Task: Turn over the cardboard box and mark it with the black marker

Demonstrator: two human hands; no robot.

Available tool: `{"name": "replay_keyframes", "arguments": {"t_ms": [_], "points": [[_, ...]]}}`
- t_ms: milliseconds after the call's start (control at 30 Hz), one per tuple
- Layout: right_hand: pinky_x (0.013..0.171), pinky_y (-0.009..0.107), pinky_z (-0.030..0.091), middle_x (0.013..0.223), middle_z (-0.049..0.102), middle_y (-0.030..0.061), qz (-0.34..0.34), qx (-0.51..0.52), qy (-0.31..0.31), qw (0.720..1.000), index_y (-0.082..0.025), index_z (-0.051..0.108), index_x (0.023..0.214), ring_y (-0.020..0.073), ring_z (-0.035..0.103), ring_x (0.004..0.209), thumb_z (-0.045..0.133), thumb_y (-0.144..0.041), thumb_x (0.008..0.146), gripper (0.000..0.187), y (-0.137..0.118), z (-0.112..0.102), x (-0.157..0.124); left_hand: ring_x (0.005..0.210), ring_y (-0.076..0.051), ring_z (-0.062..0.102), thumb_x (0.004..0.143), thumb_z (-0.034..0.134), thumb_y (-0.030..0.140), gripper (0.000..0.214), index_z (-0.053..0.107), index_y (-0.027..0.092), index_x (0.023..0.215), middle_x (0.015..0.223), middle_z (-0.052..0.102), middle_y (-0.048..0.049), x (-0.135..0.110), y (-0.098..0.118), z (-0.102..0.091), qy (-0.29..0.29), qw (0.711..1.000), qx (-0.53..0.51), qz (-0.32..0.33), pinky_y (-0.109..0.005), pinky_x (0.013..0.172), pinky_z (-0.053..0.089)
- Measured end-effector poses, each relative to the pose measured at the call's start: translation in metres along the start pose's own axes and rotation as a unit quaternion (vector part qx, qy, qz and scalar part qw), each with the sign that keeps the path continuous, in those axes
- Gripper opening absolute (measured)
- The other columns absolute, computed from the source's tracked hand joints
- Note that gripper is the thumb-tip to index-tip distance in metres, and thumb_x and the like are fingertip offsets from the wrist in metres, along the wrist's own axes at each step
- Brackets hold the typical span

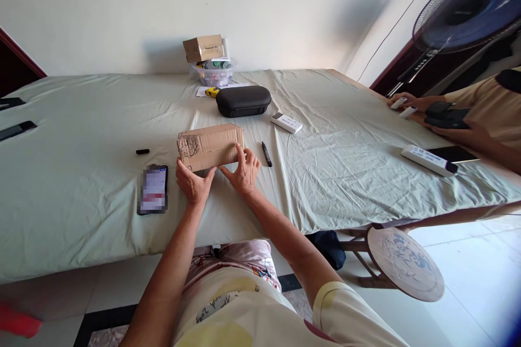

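Observation:
A small brown cardboard box lies on the pale green sheet of the table right in front of me. My left hand grips its near left corner from below, fingers curled against the box. My right hand rests against the near right side, fingers bent and fingertips pressing on the box's front face. A scribbled drawing marks the box's left end. A phone lies just left of my left hand, and a black marker lies just right of my right hand.
Behind the box are a black zip case, a white remote, a clear tub with another cardboard box on it. Another person's hands hold things at the right, near a white remote. A stool and fan stand right.

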State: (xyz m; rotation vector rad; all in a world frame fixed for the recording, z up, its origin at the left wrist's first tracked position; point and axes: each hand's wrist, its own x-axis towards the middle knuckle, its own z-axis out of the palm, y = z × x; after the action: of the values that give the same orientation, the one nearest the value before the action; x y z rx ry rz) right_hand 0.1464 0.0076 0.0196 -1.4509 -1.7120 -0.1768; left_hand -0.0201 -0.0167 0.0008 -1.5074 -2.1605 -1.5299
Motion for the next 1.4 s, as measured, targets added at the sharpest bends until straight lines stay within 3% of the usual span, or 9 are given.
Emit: {"name": "replay_keyframes", "arguments": {"t_ms": [700,967,1167,1400], "points": [[0.100,0.048,0.045,0.132,0.057,0.0154,0.003,0.016,-0.012,1.000,-0.030,0.043,0.160,0.0329,0.055,0.120,0.071,-0.058,0.092,0.078,0.004,0.002,-0.001,0.146,-0.050,0.045,0.071,0.079,0.079,0.130,0.027,-0.001,0.159,0.156,0.041,-0.0379,0.000,-0.003,0.003,0.013,1.000,-0.023,0.004,-0.064,0.124,0.036],[0.102,0.050,0.053,0.128,0.062,0.0135,-0.034,0.092,-0.015,0.995,-0.028,0.038,0.162,0.0294,0.059,0.118,0.074,-0.047,0.095,0.079,0.015,0.001,0.004,0.155,-0.047,0.036,0.075,0.082,0.071,0.128,0.021,-0.001,0.162,0.160,0.036,-0.0373,0.003,-0.009,0.003,0.002,0.997,-0.072,0.000,-0.060,0.129,0.032],[0.103,0.049,0.058,0.126,0.063,0.0127,-0.082,0.179,0.027,0.980,-0.029,0.042,0.159,0.0266,0.064,0.114,0.066,-0.041,0.102,0.063,0.025,0.002,0.009,0.157,-0.042,0.034,0.077,0.084,0.065,0.126,0.015,0.009,0.166,0.166,0.030,-0.0329,0.004,-0.013,0.002,-0.008,0.995,-0.102,-0.018,-0.056,0.129,0.034],[0.097,0.045,0.061,0.124,0.065,0.0127,-0.065,0.203,0.042,0.976,-0.029,0.053,0.152,0.0236,0.068,0.105,0.053,-0.038,0.108,0.044,0.024,0.000,0.010,0.155,-0.041,0.040,0.076,0.088,0.061,0.127,0.014,0.014,0.168,0.167,0.031,-0.0306,0.007,-0.017,0.002,-0.001,0.992,-0.121,-0.021,-0.055,0.126,0.039]]}}
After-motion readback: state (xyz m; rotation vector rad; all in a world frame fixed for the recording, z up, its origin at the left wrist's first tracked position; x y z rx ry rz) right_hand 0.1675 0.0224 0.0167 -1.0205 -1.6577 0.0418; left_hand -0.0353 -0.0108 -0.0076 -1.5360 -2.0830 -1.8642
